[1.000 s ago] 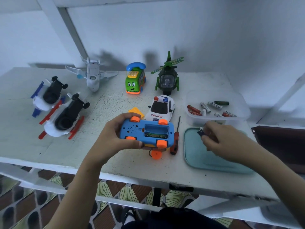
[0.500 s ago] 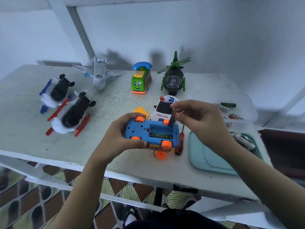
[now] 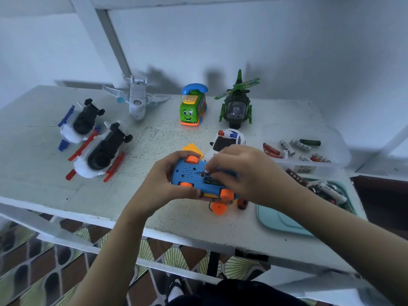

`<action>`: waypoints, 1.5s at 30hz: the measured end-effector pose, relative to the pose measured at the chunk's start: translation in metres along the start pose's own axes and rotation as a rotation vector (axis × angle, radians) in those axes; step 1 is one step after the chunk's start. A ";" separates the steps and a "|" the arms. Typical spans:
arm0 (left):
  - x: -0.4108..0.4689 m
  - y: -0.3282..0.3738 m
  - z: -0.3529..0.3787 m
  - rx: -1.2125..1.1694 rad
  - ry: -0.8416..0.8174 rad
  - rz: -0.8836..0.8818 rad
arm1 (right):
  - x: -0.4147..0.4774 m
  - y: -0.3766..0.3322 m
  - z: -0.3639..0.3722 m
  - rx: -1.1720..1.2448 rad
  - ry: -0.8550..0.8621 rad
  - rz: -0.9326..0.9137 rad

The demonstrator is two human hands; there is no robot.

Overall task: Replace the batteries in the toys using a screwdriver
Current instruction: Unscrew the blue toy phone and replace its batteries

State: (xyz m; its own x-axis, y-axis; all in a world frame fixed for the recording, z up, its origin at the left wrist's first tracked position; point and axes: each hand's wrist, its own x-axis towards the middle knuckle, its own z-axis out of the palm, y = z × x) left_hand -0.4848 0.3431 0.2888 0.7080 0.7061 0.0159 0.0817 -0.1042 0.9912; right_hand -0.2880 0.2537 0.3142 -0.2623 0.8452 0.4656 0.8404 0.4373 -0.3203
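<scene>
My left hand (image 3: pixel 162 183) grips a blue toy car (image 3: pixel 187 173) with orange wheels, held belly-up just above the white table (image 3: pixel 154 219). My right hand (image 3: pixel 247 171) covers its open battery compartment, fingers curled on a battery (image 3: pixel 206 171) whose pale tip alone shows. The screwdriver (image 3: pixel 242 204) lies on the table under my right hand; just the end of its red-and-black handle is visible. A yellow cover piece (image 3: pixel 191 147) lies behind the car.
A clear box (image 3: pixel 337 149) of loose batteries stands at the right, with a teal tray (image 3: pixel 278 219) holding more batteries in front of it. A police car (image 3: pixel 229 138), green bus (image 3: pixel 193 109), helicopter (image 3: pixel 237 104), plane (image 3: pixel 136 100) and two black-and-white toys (image 3: pixel 103 151) fill the rest.
My right hand carried a battery from the teal tray over to the blue car and lowered it onto the open compartment. My left hand kept its hold on the car.
</scene>
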 end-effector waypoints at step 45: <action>-0.027 -0.003 -0.063 0.259 0.195 0.035 | 0.076 -0.024 0.043 -0.361 -0.084 -0.067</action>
State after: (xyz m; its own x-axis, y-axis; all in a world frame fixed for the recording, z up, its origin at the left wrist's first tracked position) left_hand -0.5487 0.3682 0.2938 0.5675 0.8174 0.0990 0.2535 -0.2879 0.9235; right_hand -0.3482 0.3204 0.3217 -0.3481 0.8471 0.4016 0.9291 0.3687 0.0276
